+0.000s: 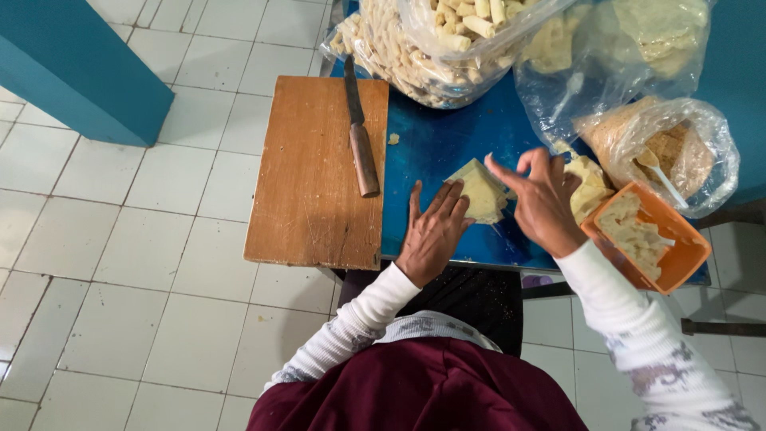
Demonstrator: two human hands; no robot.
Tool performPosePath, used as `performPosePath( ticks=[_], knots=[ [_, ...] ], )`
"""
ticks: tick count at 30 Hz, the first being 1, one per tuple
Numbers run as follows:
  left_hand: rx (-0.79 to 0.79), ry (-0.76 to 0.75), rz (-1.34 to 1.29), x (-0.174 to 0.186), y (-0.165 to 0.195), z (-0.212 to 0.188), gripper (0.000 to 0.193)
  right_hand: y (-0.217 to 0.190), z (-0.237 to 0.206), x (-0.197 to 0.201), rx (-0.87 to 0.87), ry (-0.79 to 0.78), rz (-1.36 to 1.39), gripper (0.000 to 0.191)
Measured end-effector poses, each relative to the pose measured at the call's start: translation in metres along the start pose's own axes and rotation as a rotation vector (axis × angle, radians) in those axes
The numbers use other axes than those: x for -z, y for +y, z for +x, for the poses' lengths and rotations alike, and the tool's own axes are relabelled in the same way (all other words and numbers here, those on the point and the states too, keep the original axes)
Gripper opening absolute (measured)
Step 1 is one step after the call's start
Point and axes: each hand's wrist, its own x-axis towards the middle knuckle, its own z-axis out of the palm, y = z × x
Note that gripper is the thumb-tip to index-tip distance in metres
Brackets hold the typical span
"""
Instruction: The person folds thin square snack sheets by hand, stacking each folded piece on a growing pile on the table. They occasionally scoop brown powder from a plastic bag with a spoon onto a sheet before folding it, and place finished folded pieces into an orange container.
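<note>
A pale yellow, square pastry sheet lies on the blue table. My left hand rests flat on the sheet's near left corner, fingers apart. My right hand hovers at the sheet's right edge, thumb and forefinger pinching its upper corner. A stack of similar sheets sits just beyond my right hand, partly hidden by it.
A wooden cutting board lies left of the sheet, a wooden-handled knife on its right edge. An orange tub of filling stands at right. Clear bags of rolled pieces and other contents crowd the far side. White tiled floor lies below.
</note>
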Motion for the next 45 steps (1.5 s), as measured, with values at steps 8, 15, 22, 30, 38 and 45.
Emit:
performPosePath(
  ticks=[8, 15, 22, 30, 38, 45],
  knots=[
    [-0.002, -0.005, 0.012, -0.001, -0.003, 0.003, 0.028, -0.019, -0.040, -0.006, 0.108, -0.041, -0.378, 0.074],
    [-0.025, 0.022, 0.076, 0.007, 0.003, 0.002, 0.023, -0.007, -0.038, 0.022, 0.258, -0.033, -0.515, 0.050],
    [0.012, 0.019, 0.034, 0.006, 0.012, 0.008, 0.015, -0.013, -0.021, -0.007, -0.001, 0.010, -0.011, 0.027],
    [0.049, 0.022, -0.011, 0.008, 0.018, 0.019, 0.020, 0.039, -0.044, 0.035, -0.057, 0.239, -0.258, 0.015],
    [0.042, 0.066, -0.004, -0.006, 0.018, 0.019, 0.024, 0.145, -0.070, 0.099, -0.525, 0.064, -0.342, 0.008],
    [0.064, 0.036, -0.046, -0.011, 0.016, 0.014, 0.026, 0.143, -0.069, 0.097, -0.554, 0.056, -0.329, 0.005]
  ],
)
